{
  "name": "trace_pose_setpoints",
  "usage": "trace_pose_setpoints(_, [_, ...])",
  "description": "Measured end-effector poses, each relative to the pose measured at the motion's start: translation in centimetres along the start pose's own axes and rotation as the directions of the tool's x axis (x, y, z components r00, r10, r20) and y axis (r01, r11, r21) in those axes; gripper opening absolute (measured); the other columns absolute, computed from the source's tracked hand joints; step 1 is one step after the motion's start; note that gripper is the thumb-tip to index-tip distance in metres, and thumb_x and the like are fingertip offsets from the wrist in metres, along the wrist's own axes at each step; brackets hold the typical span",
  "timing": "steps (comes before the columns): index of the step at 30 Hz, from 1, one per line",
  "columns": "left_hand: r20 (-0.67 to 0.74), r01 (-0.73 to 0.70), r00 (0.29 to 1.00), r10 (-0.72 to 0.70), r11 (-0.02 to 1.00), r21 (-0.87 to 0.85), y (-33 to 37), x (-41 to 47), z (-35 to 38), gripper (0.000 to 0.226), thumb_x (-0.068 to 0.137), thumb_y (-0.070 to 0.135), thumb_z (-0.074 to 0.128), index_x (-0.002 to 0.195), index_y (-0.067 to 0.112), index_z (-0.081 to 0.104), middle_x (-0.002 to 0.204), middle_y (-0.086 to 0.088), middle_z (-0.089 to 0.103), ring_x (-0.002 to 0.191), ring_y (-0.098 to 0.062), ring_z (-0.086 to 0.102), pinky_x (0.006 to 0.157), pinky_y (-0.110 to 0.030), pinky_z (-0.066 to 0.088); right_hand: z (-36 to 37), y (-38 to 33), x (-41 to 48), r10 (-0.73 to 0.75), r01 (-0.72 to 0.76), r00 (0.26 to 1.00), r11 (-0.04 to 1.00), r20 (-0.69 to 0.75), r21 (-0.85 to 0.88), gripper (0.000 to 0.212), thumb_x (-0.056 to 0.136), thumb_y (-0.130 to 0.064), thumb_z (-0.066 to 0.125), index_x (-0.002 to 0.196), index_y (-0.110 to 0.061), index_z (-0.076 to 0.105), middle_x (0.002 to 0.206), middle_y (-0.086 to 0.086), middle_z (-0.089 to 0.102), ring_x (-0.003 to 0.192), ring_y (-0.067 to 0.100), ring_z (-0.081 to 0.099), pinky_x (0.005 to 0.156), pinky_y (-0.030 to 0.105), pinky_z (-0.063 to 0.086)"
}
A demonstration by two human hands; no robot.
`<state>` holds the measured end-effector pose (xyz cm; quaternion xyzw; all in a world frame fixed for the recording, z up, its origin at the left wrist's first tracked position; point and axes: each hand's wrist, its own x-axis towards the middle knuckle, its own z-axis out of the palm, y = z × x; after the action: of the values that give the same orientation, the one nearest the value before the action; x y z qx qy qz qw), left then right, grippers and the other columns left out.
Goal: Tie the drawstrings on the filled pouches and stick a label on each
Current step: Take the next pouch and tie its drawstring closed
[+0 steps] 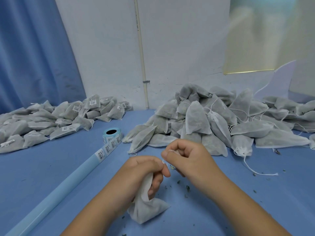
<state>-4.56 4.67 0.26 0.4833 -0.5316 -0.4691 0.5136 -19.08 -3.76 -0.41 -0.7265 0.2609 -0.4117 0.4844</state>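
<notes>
My left hand (144, 171) grips the gathered neck of a white filled pouch (146, 210), whose body rests on the blue table near the front. Just to its right, my right hand (185, 157) pinches the pouch's thin white drawstring (164, 161) between thumb and fingers, close above the neck. A roll of barcode labels (111, 136) stands behind my left hand, and its blue backing strip (51, 200) trails toward the front left with a few labels on it.
A big heap of unlabelled pouches (213, 121) with loose strings fills the back right. A lower pile of labelled pouches (59, 118) lies at the back left by a blue curtain. Dried herb crumbs (187, 188) speckle the blue table (42, 167) near my hands.
</notes>
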Motion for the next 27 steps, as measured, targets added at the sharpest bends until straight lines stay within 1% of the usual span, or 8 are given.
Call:
trace_pose_setpoints(3, [0.025,0.085,0.996,-0.082,0.977,-0.197,0.1,0.1,-0.4,0.019,0.068,0.025,0.062,0.059,0.008,0.062,0.048,-0.004,0.038,0.04,-0.015,0.034,0.042,-0.022,0.033,0.2,0.6,0.1,-0.008,-0.004,0.997,0.988,-0.081,-0.153,0.015,0.085,-0.023,0.067,0.071,-0.025,0.063,0.053,-0.011,0.047,0.05,0.007,0.042,0.053,0.024,0.038])
trace_pose_setpoints(7, [0.064,0.183,0.983,-0.172,0.883,-0.432,0.3,0.4,-0.8,0.01,0.063,0.01,0.062,0.054,0.01,0.056,0.046,0.0,0.033,0.036,-0.012,0.032,0.037,-0.022,0.031,0.0,0.7,0.2,-0.257,0.112,0.939,0.856,-0.228,-0.505,0.014,0.084,-0.021,0.065,0.085,-0.032,0.058,0.085,-0.015,0.053,0.078,0.004,0.053,0.068,0.017,0.041])
trace_pose_setpoints(9, [0.083,0.193,0.981,-0.175,0.85,-0.49,0.4,0.4,-0.9,0.014,0.064,0.014,0.064,0.055,0.011,0.053,0.046,0.001,0.032,0.035,-0.012,0.031,0.037,-0.022,0.03,-0.1,0.1,0.2,-0.337,0.163,0.886,0.87,-0.318,-0.466,0.014,0.083,-0.019,0.065,0.091,-0.029,0.06,0.092,-0.014,0.051,0.082,0.006,0.053,0.07,0.015,0.041])
trace_pose_setpoints(11, [0.104,0.202,0.979,-0.173,0.823,-0.531,0.5,0.5,-1.0,0.018,0.06,0.017,0.068,0.055,0.011,0.051,0.045,0.001,0.032,0.035,-0.012,0.031,0.037,-0.022,0.028,-0.2,-0.7,0.0,-0.384,0.252,0.863,0.891,-0.328,-0.378,0.006,0.081,-0.019,0.063,0.083,-0.024,0.063,0.084,-0.013,0.054,0.073,0.008,0.053,0.066,0.012,0.04])
trace_pose_setpoints(13, [0.125,0.218,0.976,-0.179,0.811,-0.542,0.4,0.6,-1.0,0.018,0.06,0.017,0.068,0.055,0.011,0.051,0.045,0.001,0.032,0.035,-0.012,0.032,0.037,-0.022,0.027,-0.2,-1.6,-0.5,-0.327,0.291,0.927,0.936,-0.184,-0.199,0.009,0.079,-0.019,0.061,0.07,-0.021,0.063,0.065,-0.013,0.054,0.058,0.005,0.048,0.057,0.012,0.038])
trace_pose_setpoints(15, [0.136,0.229,0.973,-0.184,0.82,-0.525,0.2,0.6,-0.8,0.018,0.06,0.018,0.069,0.056,0.011,0.053,0.045,0.002,0.033,0.035,-0.012,0.032,0.037,-0.022,0.029,0.1,-2.0,-0.9,-0.215,0.216,0.976,0.974,0.021,-0.068,0.014,0.082,-0.016,0.064,0.068,-0.016,0.064,0.056,-0.012,0.05,0.053,0.003,0.043,0.052,0.015,0.037])
trace_pose_setpoints(17, [0.145,0.232,0.972,-0.183,0.834,-0.502,-0.1,0.7,-0.8,0.019,0.061,0.02,0.069,0.056,0.011,0.053,0.045,0.002,0.033,0.036,-0.011,0.033,0.037,-0.022,0.032,0.6,-2.0,-1.1,-0.159,0.168,0.981,0.983,0.107,-0.079,0.018,0.084,-0.01,0.066,0.068,-0.017,0.064,0.057,-0.011,0.05,0.053,0.003,0.042,0.053,0.015,0.037])
trace_pose_setpoints(27, [0.117,0.162,0.984,-0.132,0.936,-0.313,-0.4,0.6,-1.3,0.021,0.067,0.026,0.067,0.06,0.009,0.057,0.048,0.0,0.036,0.039,-0.011,0.033,0.04,-0.02,0.032,0.7,-2.1,-1.1,-0.011,0.018,0.99,0.999,0.141,-0.05,0.017,0.08,-0.006,0.064,0.067,-0.018,0.064,0.059,-0.005,0.051,0.053,0.007,0.041,0.049,0.017,0.036])
